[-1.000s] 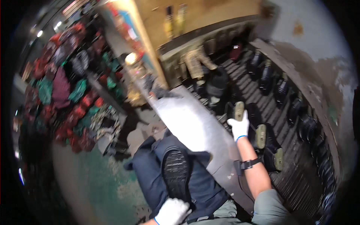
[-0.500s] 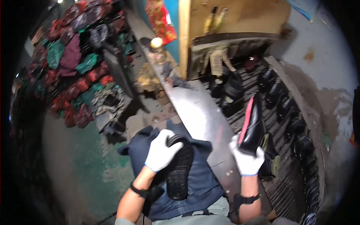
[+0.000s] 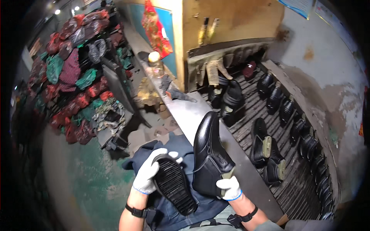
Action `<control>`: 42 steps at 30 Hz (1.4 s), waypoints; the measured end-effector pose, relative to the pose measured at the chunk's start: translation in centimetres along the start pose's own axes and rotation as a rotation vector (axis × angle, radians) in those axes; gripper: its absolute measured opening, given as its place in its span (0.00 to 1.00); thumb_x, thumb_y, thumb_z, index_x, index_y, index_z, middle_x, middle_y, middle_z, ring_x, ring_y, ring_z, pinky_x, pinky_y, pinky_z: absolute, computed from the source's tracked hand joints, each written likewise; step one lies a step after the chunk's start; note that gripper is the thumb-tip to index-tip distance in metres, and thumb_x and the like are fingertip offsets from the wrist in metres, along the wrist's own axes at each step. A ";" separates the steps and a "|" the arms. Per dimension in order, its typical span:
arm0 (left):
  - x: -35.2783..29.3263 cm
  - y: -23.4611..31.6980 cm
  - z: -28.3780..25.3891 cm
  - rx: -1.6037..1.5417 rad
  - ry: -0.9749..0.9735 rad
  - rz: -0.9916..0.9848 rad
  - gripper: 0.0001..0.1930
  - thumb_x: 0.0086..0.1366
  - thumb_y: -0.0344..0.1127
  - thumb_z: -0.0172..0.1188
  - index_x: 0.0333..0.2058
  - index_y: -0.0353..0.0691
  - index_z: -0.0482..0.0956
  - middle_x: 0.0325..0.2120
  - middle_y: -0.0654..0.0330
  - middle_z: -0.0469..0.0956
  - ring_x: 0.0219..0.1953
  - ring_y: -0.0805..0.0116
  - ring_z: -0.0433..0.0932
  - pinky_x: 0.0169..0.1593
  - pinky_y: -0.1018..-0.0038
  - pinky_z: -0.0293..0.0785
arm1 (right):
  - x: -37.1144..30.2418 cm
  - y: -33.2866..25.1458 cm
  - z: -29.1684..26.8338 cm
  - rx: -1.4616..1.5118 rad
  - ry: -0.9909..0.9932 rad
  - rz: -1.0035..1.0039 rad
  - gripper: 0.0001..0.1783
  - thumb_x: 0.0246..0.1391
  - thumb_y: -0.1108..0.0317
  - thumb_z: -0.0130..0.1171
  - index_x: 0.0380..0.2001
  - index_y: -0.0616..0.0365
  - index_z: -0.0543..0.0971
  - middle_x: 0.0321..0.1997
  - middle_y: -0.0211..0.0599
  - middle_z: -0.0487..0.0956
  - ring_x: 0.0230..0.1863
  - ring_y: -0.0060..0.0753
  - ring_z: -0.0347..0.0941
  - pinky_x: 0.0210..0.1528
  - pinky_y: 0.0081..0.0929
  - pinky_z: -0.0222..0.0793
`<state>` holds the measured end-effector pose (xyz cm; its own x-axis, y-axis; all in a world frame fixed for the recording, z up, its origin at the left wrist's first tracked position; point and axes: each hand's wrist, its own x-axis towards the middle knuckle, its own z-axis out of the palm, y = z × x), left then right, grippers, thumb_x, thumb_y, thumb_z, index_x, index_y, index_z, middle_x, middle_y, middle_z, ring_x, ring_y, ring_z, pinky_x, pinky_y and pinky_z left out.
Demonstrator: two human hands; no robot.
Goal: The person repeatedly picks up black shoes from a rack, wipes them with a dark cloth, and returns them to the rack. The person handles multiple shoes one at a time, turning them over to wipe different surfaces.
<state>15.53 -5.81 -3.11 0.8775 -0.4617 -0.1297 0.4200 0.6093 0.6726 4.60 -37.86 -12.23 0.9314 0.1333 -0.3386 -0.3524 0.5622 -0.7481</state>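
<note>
My gloved left hand (image 3: 147, 173) is closed on the toe end of a black shoe sole (image 3: 175, 186), whose ridged face shows; it lies over the dark blue cloth (image 3: 154, 215) on my lap. My gloved right hand (image 3: 230, 188) grips the heel end of a black leather shoe upper (image 3: 211, 154) by the pale greenish last inside it. That upper is held toe up, to the right of the sole and partly over the metal bench strip. The upper and the sole are apart.
A metal strip (image 3: 250, 169) runs diagonally beside me, with a jar (image 3: 155, 63) and dark rags (image 3: 179, 94) at its far end. To the right, a slatted rack (image 3: 246, 133) bears several black shoes. Far left lies a heap of red and green bags (image 3: 83, 100).
My right hand has brought the shoe upper left from over the rack, turning its red underside out of sight. The sole in my left hand has shifted slightly left and tilted.
</note>
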 end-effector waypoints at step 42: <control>-2.6 6.9 0.5 0.663 -0.089 0.201 0.61 0.58 0.68 0.78 0.79 0.32 0.64 0.75 0.49 0.72 0.76 0.59 0.70 0.82 0.59 0.60 | -0.8 0.5 11.6 -0.885 -0.345 -0.477 0.68 0.43 0.55 0.86 0.80 0.74 0.60 0.79 0.66 0.71 0.80 0.61 0.70 0.82 0.49 0.63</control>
<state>16.08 -0.74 2.26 0.8892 -0.4495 0.0853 -0.0034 0.1799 0.9837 4.74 -28.23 -5.78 0.9169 0.3583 0.1757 0.2451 -0.1582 -0.9565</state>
